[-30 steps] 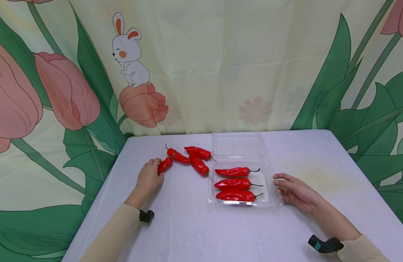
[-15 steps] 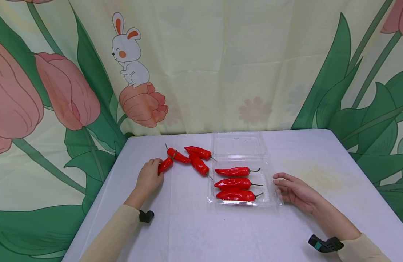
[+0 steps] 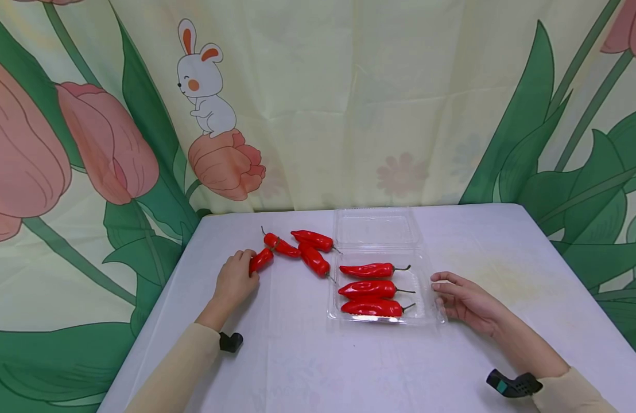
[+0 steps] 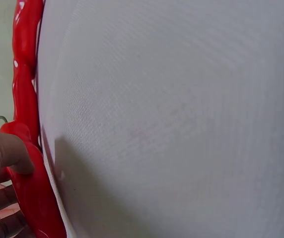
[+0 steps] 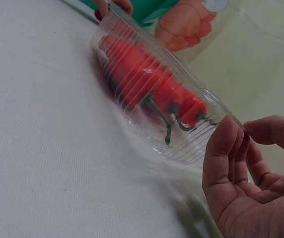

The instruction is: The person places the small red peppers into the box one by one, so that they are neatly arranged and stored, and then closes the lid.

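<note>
Plainly, left fingers [image 3: 243, 258] grip a glossy red, green-stemmed pepper [image 4: 35, 193]; right fingers [image 5: 219, 166] pinch a clear box [image 3: 418, 281].

table [image 3: 307, 355], white-clothed; faint yellowish stain [image 3: 504, 281] toward two o'clock. on it: clear plastic container [image 3: 377, 256], twelve o'clock, lid [image 3: 376, 228] opened back; red peppers [image 3: 314, 261], three, loose, clustered at ten o'clock; fourth red pepper [image 3: 262, 260], at eight o'clock of these, in the left hand [image 3: 236, 279].
</note>
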The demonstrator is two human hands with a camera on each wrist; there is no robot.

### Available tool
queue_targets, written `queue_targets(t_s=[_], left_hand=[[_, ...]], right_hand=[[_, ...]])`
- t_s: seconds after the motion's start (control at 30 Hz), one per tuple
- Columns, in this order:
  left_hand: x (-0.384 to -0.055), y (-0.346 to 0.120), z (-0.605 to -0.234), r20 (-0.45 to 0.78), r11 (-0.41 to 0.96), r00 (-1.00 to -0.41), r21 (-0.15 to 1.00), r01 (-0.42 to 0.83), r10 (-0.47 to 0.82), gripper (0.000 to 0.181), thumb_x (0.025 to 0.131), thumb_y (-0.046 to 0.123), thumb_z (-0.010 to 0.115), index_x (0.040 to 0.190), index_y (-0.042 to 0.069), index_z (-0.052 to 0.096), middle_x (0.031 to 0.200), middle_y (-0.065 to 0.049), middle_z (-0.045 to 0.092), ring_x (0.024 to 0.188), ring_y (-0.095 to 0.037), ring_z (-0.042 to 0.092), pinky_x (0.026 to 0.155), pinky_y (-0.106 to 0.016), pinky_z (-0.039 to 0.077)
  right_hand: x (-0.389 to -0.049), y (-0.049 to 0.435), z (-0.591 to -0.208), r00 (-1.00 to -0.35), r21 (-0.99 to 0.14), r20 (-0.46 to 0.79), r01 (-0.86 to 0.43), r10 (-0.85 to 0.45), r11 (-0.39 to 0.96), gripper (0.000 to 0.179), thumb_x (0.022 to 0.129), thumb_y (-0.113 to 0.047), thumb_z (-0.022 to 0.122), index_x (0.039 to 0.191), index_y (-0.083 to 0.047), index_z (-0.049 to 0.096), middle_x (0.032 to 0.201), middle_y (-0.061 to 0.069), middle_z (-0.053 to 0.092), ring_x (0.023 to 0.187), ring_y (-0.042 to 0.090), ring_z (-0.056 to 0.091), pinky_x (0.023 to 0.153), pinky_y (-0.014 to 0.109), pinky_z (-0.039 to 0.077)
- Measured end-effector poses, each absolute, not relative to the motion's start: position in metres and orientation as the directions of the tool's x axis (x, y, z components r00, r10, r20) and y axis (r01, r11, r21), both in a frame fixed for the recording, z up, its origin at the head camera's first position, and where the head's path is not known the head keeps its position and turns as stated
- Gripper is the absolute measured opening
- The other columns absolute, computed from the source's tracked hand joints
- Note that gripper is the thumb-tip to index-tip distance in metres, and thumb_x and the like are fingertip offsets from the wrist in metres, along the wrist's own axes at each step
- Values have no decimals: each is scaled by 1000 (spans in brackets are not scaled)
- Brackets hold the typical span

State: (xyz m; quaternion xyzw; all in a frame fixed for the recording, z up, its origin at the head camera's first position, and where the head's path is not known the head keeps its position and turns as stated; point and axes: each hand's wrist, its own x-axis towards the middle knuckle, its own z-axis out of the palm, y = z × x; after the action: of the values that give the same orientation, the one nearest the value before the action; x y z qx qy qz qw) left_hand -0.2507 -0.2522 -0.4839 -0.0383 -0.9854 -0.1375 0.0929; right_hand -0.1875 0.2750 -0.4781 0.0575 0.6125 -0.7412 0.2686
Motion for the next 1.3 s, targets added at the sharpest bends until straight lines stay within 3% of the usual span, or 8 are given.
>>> queue_targets(t_s=[0.67, 1.0, 1.3], left_hand=[[-245, -241, -476, 227, 944, -971, 297, 146, 79, 45, 80, 13, 83, 117, 5, 60, 102, -13, 66, 89, -27, 61, 85, -46, 61], [-241, -227, -470, 234, 939, -968, 304, 164, 93, 43, 84, 13, 83, 120, 4, 62, 104, -12, 68, 92, -26, 61, 85, -44, 61], [-238, -219, -468, 220, 929, -973, 340, 148, 74, 41, 93, 13, 76, 129, 2, 61, 112, -15, 69, 98, -27, 63, 86, -43, 62]], right_hand=[[-189, 275, -477, -846, -877, -419, 471, -328, -95, 23, 107, -22, 57, 129, -17, 50, 104, 1, 58, 78, 10, 62, 73, 22, 58], [-187, 274, -478, -847, -877, -421, 472, -323, -94, 25, 107, -23, 58, 130, -17, 50, 103, 1, 58, 78, 9, 61, 73, 22, 58], [-187, 275, -479, -849, -874, -432, 477, -304, -89, 30, 107, -23, 58, 134, -14, 47, 103, 1, 58, 77, 9, 61, 74, 21, 58]])
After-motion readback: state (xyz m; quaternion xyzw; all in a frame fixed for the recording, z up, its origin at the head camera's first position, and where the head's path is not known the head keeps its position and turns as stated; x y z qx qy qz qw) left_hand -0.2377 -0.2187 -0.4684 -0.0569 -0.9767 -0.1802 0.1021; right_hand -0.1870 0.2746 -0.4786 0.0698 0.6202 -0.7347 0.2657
